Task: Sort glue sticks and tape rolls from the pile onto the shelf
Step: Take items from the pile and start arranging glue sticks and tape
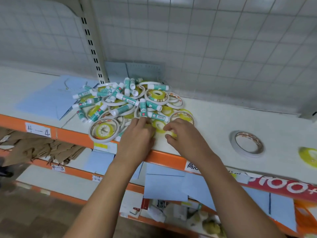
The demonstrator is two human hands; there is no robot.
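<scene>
A pile (pixel 127 102) of white-and-teal glue sticks and tape rolls lies on the white shelf (pixel 214 115) with an orange front edge. My left hand (pixel 137 134) reaches into the pile's near edge, fingertips touching a glue stick (pixel 142 108); whether it holds anything is hidden. My right hand (pixel 183 134) pinches a small yellow tape roll (pixel 171 133) beside another yellow roll (pixel 158 125). A white double-sided tape roll (pixel 247 143) lies alone to the right, and a yellow roll (pixel 308 156) lies at the right edge.
A large white tape roll (pixel 103 130) sits at the shelf's front edge, left of my hands. Blue paper sheets (pixel 49 98) lie left of the pile. A slotted upright post (pixel 91 42) stands behind. Lower shelves hold cardboard (pixel 39 146) and packaged goods.
</scene>
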